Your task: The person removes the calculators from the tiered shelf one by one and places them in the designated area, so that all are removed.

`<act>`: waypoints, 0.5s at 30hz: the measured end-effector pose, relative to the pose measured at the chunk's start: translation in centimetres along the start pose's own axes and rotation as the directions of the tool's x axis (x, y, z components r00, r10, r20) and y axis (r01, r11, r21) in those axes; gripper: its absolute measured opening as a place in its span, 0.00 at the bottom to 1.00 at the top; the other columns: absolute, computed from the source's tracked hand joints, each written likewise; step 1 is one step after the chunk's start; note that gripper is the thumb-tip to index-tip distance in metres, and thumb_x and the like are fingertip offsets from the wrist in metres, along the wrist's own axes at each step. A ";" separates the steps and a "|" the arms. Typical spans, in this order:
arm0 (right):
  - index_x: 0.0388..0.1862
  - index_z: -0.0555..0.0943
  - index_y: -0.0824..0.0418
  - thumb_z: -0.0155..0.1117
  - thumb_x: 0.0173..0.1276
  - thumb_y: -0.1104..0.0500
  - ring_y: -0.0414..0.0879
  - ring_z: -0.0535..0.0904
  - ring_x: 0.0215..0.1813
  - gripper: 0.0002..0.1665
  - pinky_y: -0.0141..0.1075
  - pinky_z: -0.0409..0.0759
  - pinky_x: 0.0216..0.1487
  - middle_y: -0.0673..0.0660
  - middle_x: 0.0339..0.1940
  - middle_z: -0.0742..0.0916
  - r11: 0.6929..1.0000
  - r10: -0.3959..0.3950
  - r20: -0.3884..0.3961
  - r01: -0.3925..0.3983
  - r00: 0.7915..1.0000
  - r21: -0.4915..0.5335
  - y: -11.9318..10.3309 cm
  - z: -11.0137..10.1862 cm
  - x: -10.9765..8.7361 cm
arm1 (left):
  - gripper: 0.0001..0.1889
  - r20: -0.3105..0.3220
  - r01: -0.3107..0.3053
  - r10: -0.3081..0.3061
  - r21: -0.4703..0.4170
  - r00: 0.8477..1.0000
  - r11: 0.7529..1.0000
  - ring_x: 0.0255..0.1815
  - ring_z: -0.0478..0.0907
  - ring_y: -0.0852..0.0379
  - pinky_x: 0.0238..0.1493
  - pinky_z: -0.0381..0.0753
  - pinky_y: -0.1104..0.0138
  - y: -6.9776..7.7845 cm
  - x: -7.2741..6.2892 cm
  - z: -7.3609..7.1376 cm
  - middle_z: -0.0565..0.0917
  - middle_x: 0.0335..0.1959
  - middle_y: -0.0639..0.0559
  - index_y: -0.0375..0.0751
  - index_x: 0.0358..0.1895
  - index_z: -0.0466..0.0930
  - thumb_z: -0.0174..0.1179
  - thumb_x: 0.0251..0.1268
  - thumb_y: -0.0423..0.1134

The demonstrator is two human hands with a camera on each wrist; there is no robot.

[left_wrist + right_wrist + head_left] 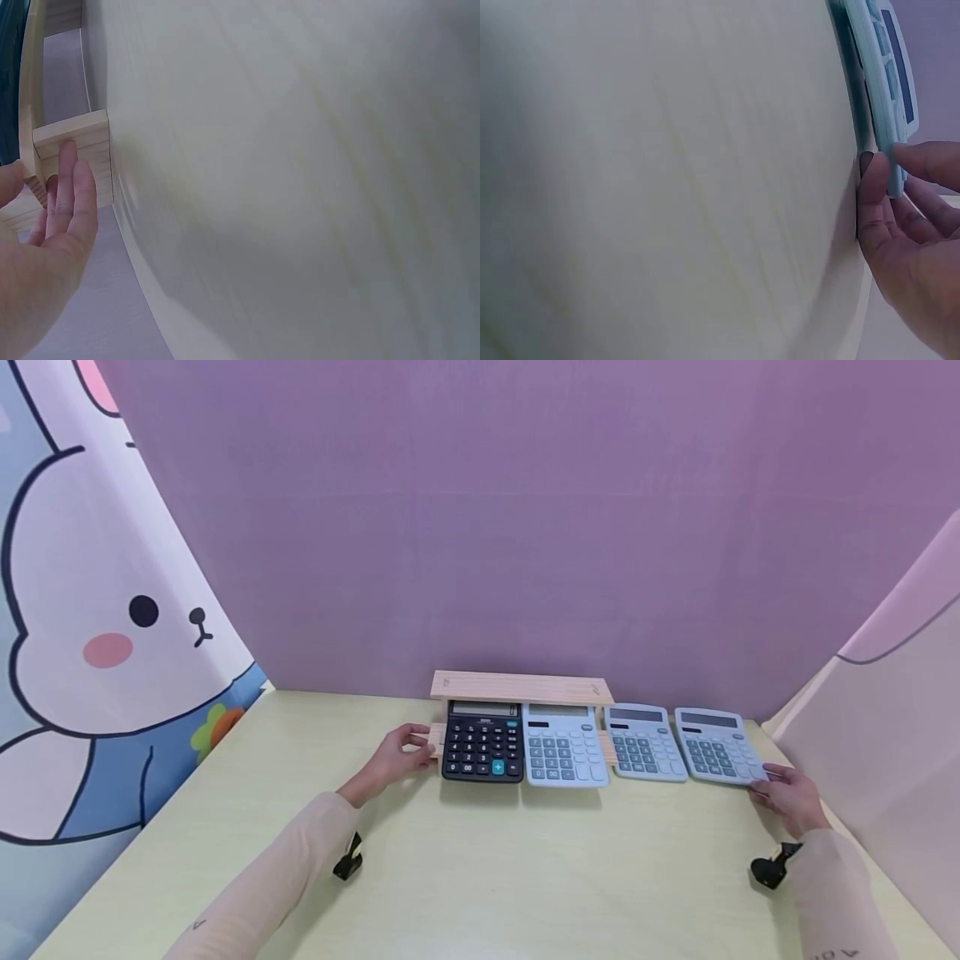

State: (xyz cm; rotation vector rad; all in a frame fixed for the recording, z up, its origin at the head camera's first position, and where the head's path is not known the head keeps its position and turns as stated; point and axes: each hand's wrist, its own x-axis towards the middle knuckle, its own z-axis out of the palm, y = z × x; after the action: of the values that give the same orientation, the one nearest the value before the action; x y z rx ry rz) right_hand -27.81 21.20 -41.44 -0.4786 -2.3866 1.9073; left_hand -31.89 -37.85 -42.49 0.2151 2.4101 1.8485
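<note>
A pale wooden rack [521, 687] stands at the back of the table. A black calculator [483, 756] and a light blue calculator [577, 768] lean on its front. My left hand [397, 758] grips the left end of the rack's board, thumb on one side and fingers behind, as the left wrist view shows. To the right of the rack are two more light blue calculators, a nearer one [643, 747] and a far right one [720, 752]. My right hand [791, 797] pinches the lower right corner of the far right calculator, whose edge [885, 97] is off the table.
The pale yellow table [480, 877] extends in front of the rack. Behind stands a purple wall [525, 527]. A cartoon-print curtain [90, 568] borders the left side, and a pale panel [900, 718] the right. Black wrist devices [348, 860] hang at both sleeves.
</note>
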 end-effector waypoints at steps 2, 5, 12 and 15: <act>0.66 0.41 0.81 0.55 0.59 0.73 0.30 0.77 0.28 0.44 0.26 0.84 0.33 0.40 0.27 0.75 1.000 -0.001 -0.004 0.001 1.000 -0.018 0.0 0.0 0.0 | 0.22 0.000 -0.003 0.003 0.000 1.000 1.000 0.37 0.83 0.46 0.43 0.86 0.62 -0.1 0.0 0.0 0.74 0.47 0.33 0.27 0.59 0.63 0.55 0.62 0.30; 0.66 0.42 0.81 0.54 0.60 0.72 0.30 0.76 0.28 0.43 0.25 0.83 0.32 0.38 0.25 0.75 0.999 0.001 -0.013 -0.001 1.000 -0.041 -0.1 0.1 0.1 | 0.23 0.000 -0.004 0.004 -0.012 1.000 1.000 0.38 0.83 0.45 0.44 0.86 0.62 -0.1 0.1 0.0 0.74 0.46 0.33 0.27 0.59 0.63 0.55 0.62 0.29; 0.66 0.43 0.81 0.51 0.62 0.71 0.31 0.76 0.26 0.40 0.26 0.81 0.28 0.34 0.23 0.74 0.994 -0.001 -0.025 -0.002 1.000 -0.109 -0.1 0.2 0.0 | 0.23 0.007 -0.007 0.008 -0.012 1.000 1.000 0.39 0.82 0.42 0.45 0.85 0.60 -0.1 0.1 0.0 0.73 0.46 0.32 0.25 0.59 0.62 0.54 0.63 0.29; 0.66 0.43 0.81 0.51 0.63 0.70 0.31 0.76 0.26 0.40 0.26 0.81 0.28 0.34 0.23 0.74 0.991 -0.004 -0.023 0.001 1.000 -0.135 -0.1 0.2 0.1 | 0.23 0.001 0.006 -0.006 -0.015 1.000 1.000 0.39 0.82 0.42 0.45 0.85 0.61 0.1 0.0 0.0 0.73 0.46 0.33 0.26 0.59 0.62 0.54 0.62 0.29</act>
State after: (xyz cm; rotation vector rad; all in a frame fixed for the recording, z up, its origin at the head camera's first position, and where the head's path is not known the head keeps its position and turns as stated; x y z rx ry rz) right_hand -27.93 21.00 -41.42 -0.5013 -2.5109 1.7371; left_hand -31.92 -37.85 -42.44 0.2070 2.3928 1.8629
